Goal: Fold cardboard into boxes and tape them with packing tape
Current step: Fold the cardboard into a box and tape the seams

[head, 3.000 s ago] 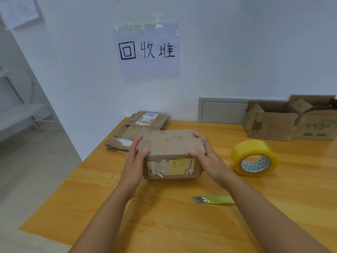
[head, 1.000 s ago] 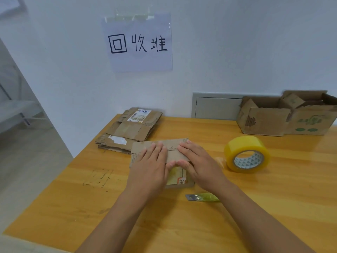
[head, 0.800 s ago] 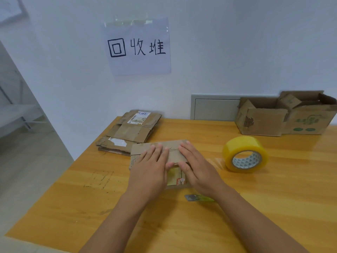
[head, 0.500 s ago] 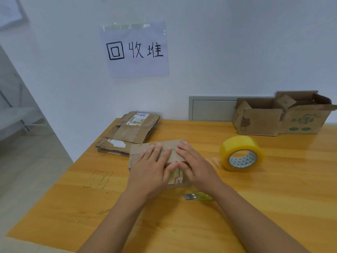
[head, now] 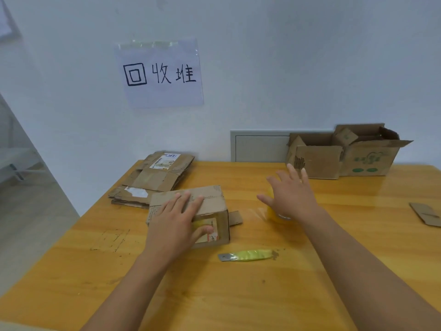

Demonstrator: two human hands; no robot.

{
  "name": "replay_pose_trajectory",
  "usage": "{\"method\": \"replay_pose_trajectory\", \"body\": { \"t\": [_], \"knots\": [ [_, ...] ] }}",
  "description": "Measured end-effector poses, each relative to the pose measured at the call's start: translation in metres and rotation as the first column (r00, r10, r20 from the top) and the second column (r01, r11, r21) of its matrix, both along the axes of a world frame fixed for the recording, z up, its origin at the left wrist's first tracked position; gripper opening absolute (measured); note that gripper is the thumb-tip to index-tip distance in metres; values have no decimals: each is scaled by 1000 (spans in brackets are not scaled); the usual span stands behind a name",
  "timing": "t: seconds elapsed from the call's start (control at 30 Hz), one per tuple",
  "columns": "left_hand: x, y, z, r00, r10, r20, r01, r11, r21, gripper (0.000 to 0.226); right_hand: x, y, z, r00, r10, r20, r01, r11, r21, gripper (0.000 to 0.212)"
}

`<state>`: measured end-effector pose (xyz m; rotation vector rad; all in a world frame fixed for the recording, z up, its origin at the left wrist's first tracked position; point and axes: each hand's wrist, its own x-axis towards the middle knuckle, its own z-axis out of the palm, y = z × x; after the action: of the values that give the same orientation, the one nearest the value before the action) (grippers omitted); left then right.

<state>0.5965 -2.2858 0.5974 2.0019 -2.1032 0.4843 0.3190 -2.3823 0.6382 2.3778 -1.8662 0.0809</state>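
I am looking down at a yellow wooden table (head: 238, 295) against a white wall. My left hand (head: 177, 223) lies flat, fingers straight, on top of a small, worn brown cardboard box (head: 214, 206) in the middle of the table, with the thumb down its near side over a yellowed label. It presses the closed top flaps down; it is not gripping. One loose flap sticks out at the box's right side.

My right hand (head: 290, 197) hovers spread and empty over the roll of yellow packing tape (head: 278, 215), which is mostly hidden beneath it, just right of the box.

I judge the box light, hollow and springy: the flaps would likely lift if my palm left them, and hard pressure could cave the top. The roll looks rigid and smooth, best taken around its outer rim.

A yellow-green utility knife (head: 248, 255) lies near the box's front. A stack of flattened brown cardboard (head: 155, 180) sits at the far left, and two open brown cartons (head: 346, 156) stand at the far right.
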Motion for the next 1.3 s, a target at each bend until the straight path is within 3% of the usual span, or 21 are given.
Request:
{"method": "replay_pose_trajectory", "body": {
  "t": [0.2,0.43,0.53,0.67,0.87,0.97,1.1,1.3],
  "knots": [
    [-1,1,1,1000,7,-18,-7,1000,-24,78,4,-7,7,994,-93,-55,97,993,73,62],
    [-2,1,0,999,16,-42,-18,999,-36,77,27,-12,2,958,-130,-256,156,984,84,42],
    [-1,-1,-1,999,16,-50,-18,999,-40,77,22,-15,3,956,-155,-250,174,983,56,33],
    [0,-4,-5,998,14,-59,-17,998,-56,77,3,-13,12,975,-218,-42,220,972,78,35],
    [-1,-6,-6,997,8,-71,-13,998,-68,79,1,-2,19,932,-218,291,217,976,36,47],
    [-2,-4,-4,997,6,-81,-12,998,-69,81,5,0,26,813,-204,546,203,977,65,38],
    [-3,-2,-2,995,-7,-100,1,998,-57,82,10,4,31,747,-149,648,178,984,21,41],
    [1,-3,0,997,-23,-69,19,998,-56,80,10,5,23,521,-142,842,173,983,59,42]
  ]
}}
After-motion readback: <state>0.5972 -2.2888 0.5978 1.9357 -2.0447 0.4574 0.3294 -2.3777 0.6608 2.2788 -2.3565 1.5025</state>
